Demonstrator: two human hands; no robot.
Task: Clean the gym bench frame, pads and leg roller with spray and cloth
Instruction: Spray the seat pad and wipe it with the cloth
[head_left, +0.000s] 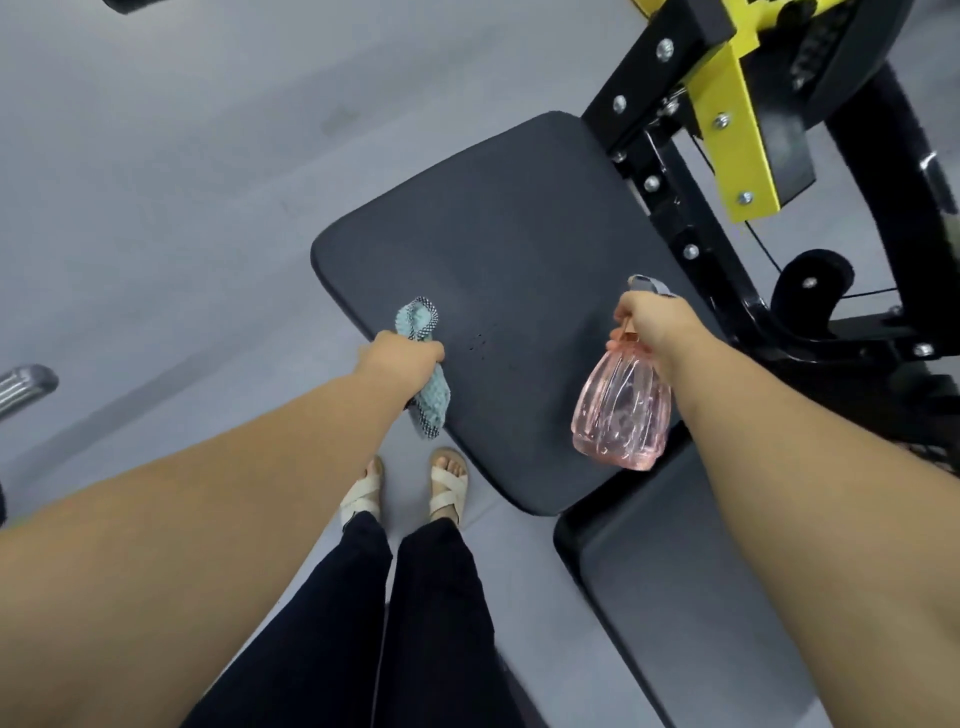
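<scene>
A dark grey bench pad (498, 249) fills the middle of the head view, with a second pad (691, 597) below it at the right. My left hand (402, 364) grips a teal cloth with a checked border (423, 322) at the pad's left edge. My right hand (652, 322) holds a pink see-through spray bottle (621, 410) by its neck over the pad's right side, its grey nozzle (649, 286) pointing away from me. A few small droplets (478, 343) dot the pad between my hands.
The black and yellow frame (737, 135) with bolts rises at the upper right, with a black base bar (831, 343) beside the pad. Grey floor (156, 208) lies to the left. A metal bar end (26, 387) pokes in at the left edge. My sandalled feet (405, 488) stand by the pad.
</scene>
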